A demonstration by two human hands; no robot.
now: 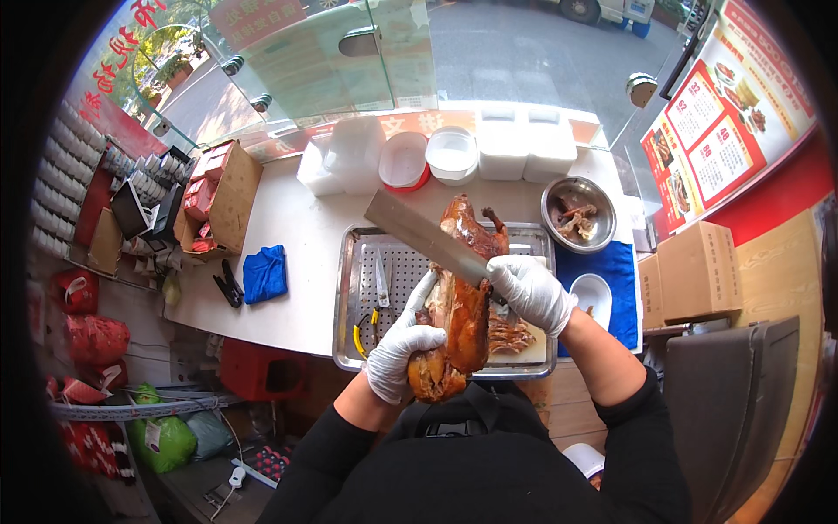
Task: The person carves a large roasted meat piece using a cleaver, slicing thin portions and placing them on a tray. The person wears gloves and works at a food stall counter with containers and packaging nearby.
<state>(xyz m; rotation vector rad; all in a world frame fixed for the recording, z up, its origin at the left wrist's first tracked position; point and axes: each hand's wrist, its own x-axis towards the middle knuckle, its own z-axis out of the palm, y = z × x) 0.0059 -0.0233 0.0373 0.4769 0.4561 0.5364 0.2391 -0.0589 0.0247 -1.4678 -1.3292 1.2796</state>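
Note:
My gloved left hand (404, 347) grips a browned roast duck (468, 314) by its lower left side, holding it raised over a perforated steel tray (347, 262). My right hand (533, 291), gloved too, is closed on a cleaver, whose broad blade (425, 239) slants up to the left across the duck. The cleaver's handle is hidden by the fingers. Beneath the duck, sliced meat (510, 335) lies on a white cutting board (533, 347) at the tray's right side. Scissors with yellow-and-black handles (382, 295) rest at the tray's left.
White containers (502, 147) line the back below a glass screen. A steel bowl of bones (578, 215) stands at right, near a white dish (592, 295) on a blue cloth (622, 281). At left are a folded blue cloth (265, 274), a black object (228, 285) and a cardboard box (232, 196).

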